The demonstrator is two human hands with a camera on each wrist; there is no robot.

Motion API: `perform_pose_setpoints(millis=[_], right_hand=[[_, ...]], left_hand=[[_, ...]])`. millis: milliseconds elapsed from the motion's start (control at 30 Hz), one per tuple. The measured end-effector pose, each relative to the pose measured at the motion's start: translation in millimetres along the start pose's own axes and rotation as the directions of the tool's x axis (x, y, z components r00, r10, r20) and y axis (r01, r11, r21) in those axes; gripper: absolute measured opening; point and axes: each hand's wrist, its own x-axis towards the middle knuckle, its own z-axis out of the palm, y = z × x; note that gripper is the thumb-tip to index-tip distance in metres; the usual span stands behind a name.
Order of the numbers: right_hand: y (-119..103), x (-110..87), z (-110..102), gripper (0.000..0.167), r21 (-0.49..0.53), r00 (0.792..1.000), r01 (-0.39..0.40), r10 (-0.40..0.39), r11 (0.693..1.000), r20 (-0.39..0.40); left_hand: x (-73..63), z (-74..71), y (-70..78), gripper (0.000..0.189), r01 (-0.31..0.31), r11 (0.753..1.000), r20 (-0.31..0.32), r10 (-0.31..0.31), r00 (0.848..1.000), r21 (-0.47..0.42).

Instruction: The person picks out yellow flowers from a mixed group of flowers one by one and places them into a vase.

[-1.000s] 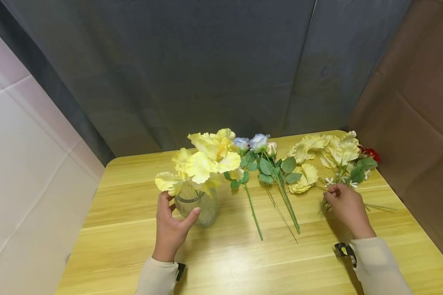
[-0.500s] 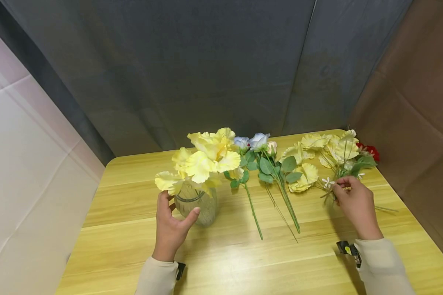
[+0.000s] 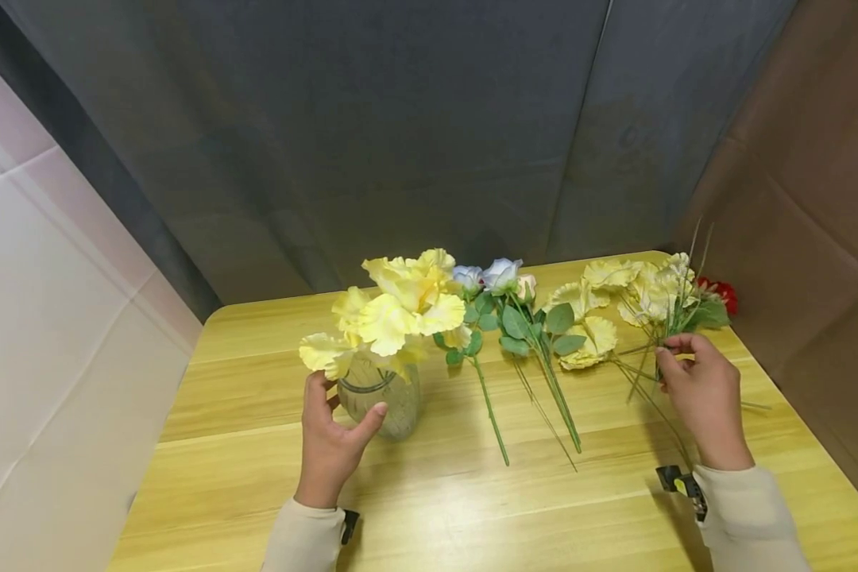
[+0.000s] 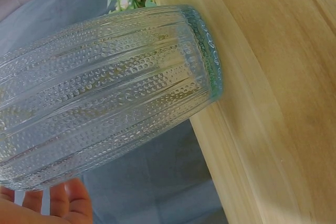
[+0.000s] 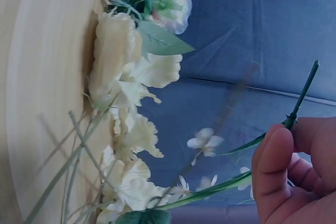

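Note:
My left hand (image 3: 332,445) holds the ribbed glass vase (image 3: 393,413) by its left side, thumb in front. Large yellow flowers (image 3: 393,318) stand in the vase and hang over its rim. In the left wrist view, the fingers (image 4: 68,200) touch the dimpled glass. At the right of the table, my right hand (image 3: 708,397) pinches a green stem between thumb and fingertips. That sprig (image 5: 304,93), with thin leaves and apparently small white blossoms, is raised above the table. Part of it is hidden by the hand.
Several yellow flowers (image 3: 592,342) lie at the right, with a red flower (image 3: 718,294) behind the right hand. Blue roses (image 3: 502,276) and a pale rosebud (image 3: 526,287) lie between vase and pile. Dark cloth (image 3: 400,143) hangs behind the wooden table (image 3: 229,397).
My right hand has moved slightly right and up, and the sprig it pinches now points upward, away from the pile. My left hand and the vase stay in place.

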Motion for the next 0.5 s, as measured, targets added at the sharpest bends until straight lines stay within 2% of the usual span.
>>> perform_pose_setpoints(millis=[367,500], right_hand=[[-10,0.5,-4,0.020,0.028,0.997,0.026,-0.024,0.999,-0.069],[-15,-0.2,-3,0.019,0.022,0.994,0.077,-0.075,0.997,-0.074]], left_hand=[[-0.1,0.5,-0.3,0.071,0.005,1.000,-0.001,-0.005,1.000,0.000],[-0.2,0.7,0.5,0.070,0.002,1.000,0.000,-0.002,1.000,0.013]])
